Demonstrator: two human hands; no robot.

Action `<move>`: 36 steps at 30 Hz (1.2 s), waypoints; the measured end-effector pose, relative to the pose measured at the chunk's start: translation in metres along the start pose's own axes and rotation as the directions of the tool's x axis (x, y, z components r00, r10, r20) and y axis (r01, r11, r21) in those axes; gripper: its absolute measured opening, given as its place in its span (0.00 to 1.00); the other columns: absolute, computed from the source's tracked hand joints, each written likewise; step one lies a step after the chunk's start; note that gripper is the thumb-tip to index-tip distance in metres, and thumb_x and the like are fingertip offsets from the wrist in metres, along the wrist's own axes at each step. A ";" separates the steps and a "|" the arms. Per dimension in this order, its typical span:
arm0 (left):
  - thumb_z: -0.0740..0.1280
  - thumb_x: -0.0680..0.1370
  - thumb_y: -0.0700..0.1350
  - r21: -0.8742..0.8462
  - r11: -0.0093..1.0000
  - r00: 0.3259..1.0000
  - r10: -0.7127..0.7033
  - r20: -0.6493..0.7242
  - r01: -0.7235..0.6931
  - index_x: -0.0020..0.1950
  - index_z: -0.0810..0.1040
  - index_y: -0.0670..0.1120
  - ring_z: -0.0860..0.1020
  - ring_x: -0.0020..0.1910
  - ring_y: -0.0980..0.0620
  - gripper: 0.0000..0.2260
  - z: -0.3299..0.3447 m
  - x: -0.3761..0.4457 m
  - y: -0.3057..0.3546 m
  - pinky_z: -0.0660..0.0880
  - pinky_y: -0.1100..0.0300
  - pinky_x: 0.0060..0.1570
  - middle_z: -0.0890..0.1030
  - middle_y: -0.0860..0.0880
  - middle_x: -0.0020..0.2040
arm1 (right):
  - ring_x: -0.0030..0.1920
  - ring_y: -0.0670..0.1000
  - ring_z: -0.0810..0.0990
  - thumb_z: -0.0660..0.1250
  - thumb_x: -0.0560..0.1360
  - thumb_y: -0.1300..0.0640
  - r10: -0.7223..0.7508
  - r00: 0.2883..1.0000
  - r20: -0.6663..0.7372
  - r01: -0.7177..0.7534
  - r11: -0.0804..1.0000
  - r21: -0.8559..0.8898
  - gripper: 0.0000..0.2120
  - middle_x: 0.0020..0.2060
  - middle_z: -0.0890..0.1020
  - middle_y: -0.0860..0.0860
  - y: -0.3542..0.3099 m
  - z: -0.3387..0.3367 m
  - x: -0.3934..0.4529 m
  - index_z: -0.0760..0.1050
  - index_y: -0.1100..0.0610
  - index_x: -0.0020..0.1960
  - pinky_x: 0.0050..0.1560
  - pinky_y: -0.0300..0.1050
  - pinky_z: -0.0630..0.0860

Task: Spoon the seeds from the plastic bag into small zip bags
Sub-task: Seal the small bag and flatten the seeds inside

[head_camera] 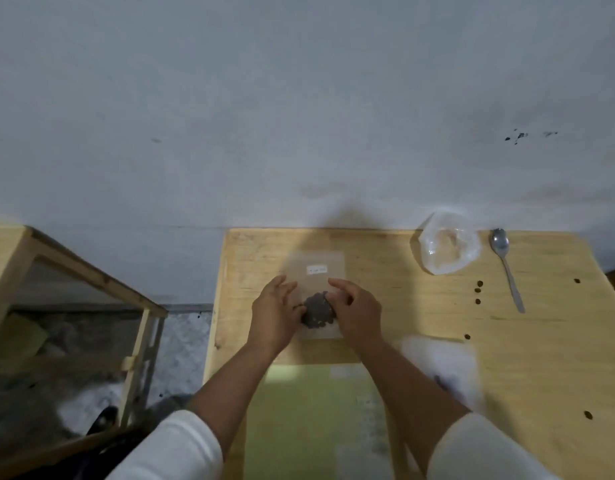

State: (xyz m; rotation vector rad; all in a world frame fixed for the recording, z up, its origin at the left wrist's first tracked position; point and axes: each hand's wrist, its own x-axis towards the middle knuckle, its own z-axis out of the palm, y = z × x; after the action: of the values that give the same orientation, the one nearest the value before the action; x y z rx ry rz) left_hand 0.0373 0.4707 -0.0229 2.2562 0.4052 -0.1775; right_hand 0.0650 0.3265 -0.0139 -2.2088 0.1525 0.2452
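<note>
One pale wooden table carries everything we work with, and it stands against a grey-white wall. To its left stands a light wooden frame shelf. On the near part of the table lies a yellow-green sheet, and just right of it a blurred white plastic bag. At the far right corner sits a crumpled clear plastic bag, apart from the steel spoon that lies just beside it. In the middle lies a small clear zip bag with a white label, flat on the wood, with a dark heap of seeds in its near end. Our left hand rests at the bag's left edge, fingers loosely spread; our right hand has its fingers curled on the bag beside the heap, though we cannot tell whether they pinch it. Some loose dark seeds dot the wood to the right.
</note>
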 end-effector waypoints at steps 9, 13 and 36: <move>0.66 0.75 0.37 0.359 0.912 0.974 0.226 -0.033 -0.200 0.64 0.73 0.35 0.69 0.68 0.39 0.18 0.033 -0.002 -0.012 0.59 0.55 0.68 0.74 0.37 0.65 | 0.49 0.57 0.77 0.61 0.73 0.61 -0.409 0.912 0.029 0.391 0.848 -0.358 0.06 0.49 0.77 0.62 0.022 0.022 0.019 0.73 0.59 0.49 0.49 0.43 0.72; 0.76 0.64 0.38 0.558 0.773 0.934 0.357 0.009 -0.301 0.52 0.80 0.32 0.81 0.52 0.40 0.19 0.035 -0.001 -0.005 0.75 0.50 0.54 0.82 0.36 0.51 | 0.57 0.59 0.79 0.54 0.75 0.57 -0.433 0.866 0.250 0.495 0.669 -0.555 0.20 0.54 0.81 0.61 0.036 0.028 0.013 0.78 0.67 0.56 0.59 0.54 0.77; 0.56 0.81 0.47 0.095 0.899 0.830 0.349 0.436 -0.428 0.75 0.59 0.43 0.66 0.70 0.48 0.22 0.109 -0.120 0.061 0.60 0.61 0.67 0.66 0.44 0.73 | 0.72 0.58 0.60 0.57 0.79 0.53 0.086 0.962 -0.259 -0.216 0.820 -0.530 0.21 0.72 0.62 0.60 0.103 -0.111 -0.136 0.65 0.56 0.71 0.64 0.49 0.68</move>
State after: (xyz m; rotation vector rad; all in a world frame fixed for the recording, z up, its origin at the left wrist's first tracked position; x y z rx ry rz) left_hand -0.0537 0.3237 -0.0204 2.3527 -0.3146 -0.4802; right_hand -0.0736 0.1786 0.0035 -2.8127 0.4318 0.1339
